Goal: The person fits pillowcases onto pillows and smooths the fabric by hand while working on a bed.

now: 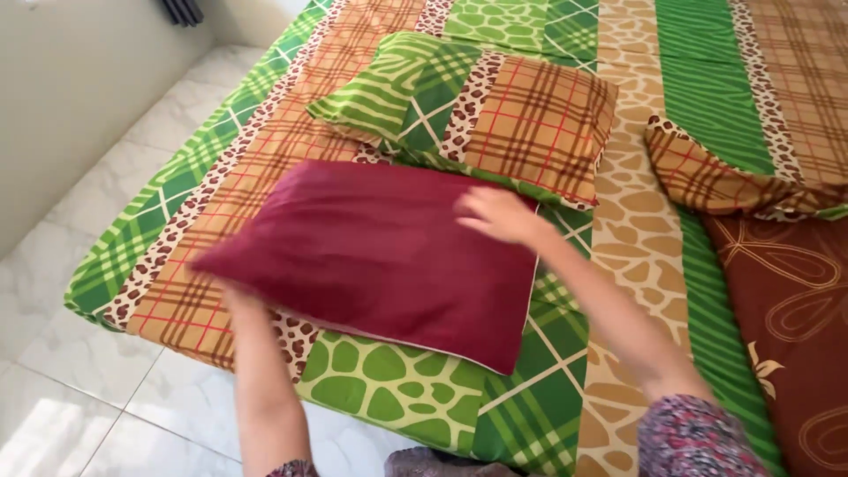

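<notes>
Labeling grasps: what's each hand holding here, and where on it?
Plain dark red fabric pillow. The left hand is tucked under its near-left edge; the right hand lies on its top right corner. Finger closure cannot be told.

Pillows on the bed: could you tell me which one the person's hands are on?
The plain maroon pillow, nearest the bed's edge; the two patchwork-patterned pillows lie untouched farther back.
</notes>
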